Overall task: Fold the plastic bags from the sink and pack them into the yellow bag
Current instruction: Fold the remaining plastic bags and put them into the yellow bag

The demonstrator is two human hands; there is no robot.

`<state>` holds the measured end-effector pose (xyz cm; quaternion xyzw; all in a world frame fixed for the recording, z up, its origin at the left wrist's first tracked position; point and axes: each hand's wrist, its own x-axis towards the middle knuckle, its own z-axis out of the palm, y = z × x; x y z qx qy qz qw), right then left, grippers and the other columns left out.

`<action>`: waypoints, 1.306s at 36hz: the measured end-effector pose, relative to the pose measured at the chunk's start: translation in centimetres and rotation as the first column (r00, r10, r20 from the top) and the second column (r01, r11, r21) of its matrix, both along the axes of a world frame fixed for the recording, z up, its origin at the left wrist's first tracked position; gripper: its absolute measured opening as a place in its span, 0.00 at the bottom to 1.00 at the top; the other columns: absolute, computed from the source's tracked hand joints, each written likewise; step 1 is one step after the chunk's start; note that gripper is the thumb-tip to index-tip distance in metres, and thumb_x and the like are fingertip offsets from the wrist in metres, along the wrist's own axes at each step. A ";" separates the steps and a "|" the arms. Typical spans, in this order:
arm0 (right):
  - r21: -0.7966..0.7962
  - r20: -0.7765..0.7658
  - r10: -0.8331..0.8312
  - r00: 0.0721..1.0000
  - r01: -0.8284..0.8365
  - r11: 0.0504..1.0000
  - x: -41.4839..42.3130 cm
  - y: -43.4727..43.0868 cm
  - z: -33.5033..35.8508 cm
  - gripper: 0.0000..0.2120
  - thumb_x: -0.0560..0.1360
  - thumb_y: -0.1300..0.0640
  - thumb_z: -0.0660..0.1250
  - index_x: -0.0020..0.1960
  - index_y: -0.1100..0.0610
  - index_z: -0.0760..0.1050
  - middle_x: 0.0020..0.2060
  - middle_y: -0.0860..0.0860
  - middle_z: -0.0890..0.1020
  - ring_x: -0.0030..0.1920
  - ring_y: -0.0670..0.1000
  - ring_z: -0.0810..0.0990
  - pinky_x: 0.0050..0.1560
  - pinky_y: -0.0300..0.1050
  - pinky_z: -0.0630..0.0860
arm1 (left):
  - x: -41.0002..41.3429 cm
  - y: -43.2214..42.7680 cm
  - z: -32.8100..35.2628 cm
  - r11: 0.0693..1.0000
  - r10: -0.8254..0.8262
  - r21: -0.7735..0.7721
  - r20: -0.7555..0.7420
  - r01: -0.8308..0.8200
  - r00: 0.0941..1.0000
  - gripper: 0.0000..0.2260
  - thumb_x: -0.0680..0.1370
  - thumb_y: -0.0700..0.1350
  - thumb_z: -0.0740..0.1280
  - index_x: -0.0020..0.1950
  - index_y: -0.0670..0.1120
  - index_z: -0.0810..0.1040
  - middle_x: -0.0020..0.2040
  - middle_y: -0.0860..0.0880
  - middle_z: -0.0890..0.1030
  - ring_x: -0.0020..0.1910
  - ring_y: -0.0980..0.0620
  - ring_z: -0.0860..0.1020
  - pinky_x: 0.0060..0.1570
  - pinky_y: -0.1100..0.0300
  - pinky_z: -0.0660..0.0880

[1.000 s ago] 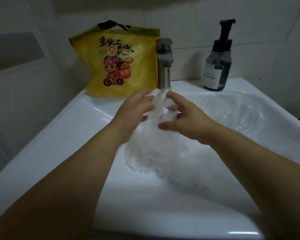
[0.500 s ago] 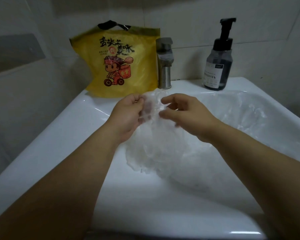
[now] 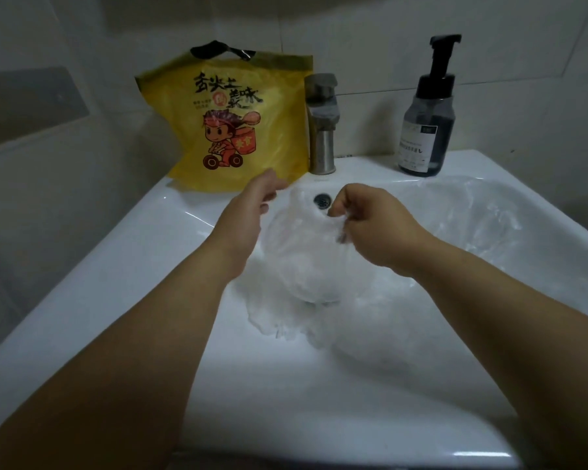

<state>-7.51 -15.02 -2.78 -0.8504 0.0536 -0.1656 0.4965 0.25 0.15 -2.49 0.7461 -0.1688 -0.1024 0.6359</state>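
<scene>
A clear plastic bag (image 3: 306,262) hangs over the white sink (image 3: 123,266), its top edge pinched by my right hand (image 3: 370,222) just below the overflow hole. My left hand (image 3: 252,205) is off the bag, its fingers stretched out toward the yellow bag (image 3: 238,120), blurred by motion. The yellow bag stands upright on the sink's back left ledge against the wall, with a cartoon rider printed on it and a black handle on top. More clear plastic bags (image 3: 472,225) lie crumpled in the basin to the right and beneath the held one.
A steel tap (image 3: 321,127) stands at the back centre, right beside the yellow bag. A dark pump bottle (image 3: 428,130) is on the back right ledge. Tiled walls close in behind and on the left.
Both hands were at the top of the clear bag. Now my left hand has let go and moved left toward the yellow bag, while my right hand keeps its pinch and has dropped slightly.
</scene>
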 end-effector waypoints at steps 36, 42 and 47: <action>0.359 0.004 -0.189 0.982 0.175 0.917 0.5 0.2 0.5 0.08 0.79 0.62 0.58 0.56 0.55 0.71 0.50 0.55 0.79 0.52 0.56 0.79 0.59 0.58 0.77 | -1.0 -1.4 -0.9 0.995 0.032 0.083 0.288 -0.058 0.957 0.08 0.80 0.40 0.63 0.44 0.53 0.75 0.42 0.48 0.81 0.40 0.49 0.78 0.41 0.56 0.74; 0.392 -0.143 -0.201 0.969 0.242 0.887 0.7 -1.1 -0.2 0.11 0.79 0.67 0.57 0.48 0.55 0.74 0.49 0.55 0.80 0.50 0.55 0.81 0.50 0.46 0.80 | 0.1 -0.7 -0.2 0.977 0.168 -0.136 0.007 -0.165 0.986 0.09 0.82 0.39 0.60 0.46 0.48 0.77 0.47 0.46 0.79 0.48 0.48 0.76 0.52 0.52 0.75; 0.586 -0.151 -0.181 0.972 0.236 0.775 0.5 -1.4 0.3 0.11 0.79 0.69 0.59 0.56 0.59 0.75 0.43 0.51 0.79 0.44 0.50 0.80 0.44 0.43 0.79 | 0.0 -0.2 0.1 0.964 0.173 -0.191 -0.071 -0.184 0.982 0.08 0.81 0.39 0.63 0.47 0.49 0.79 0.46 0.49 0.81 0.47 0.49 0.80 0.49 0.54 0.78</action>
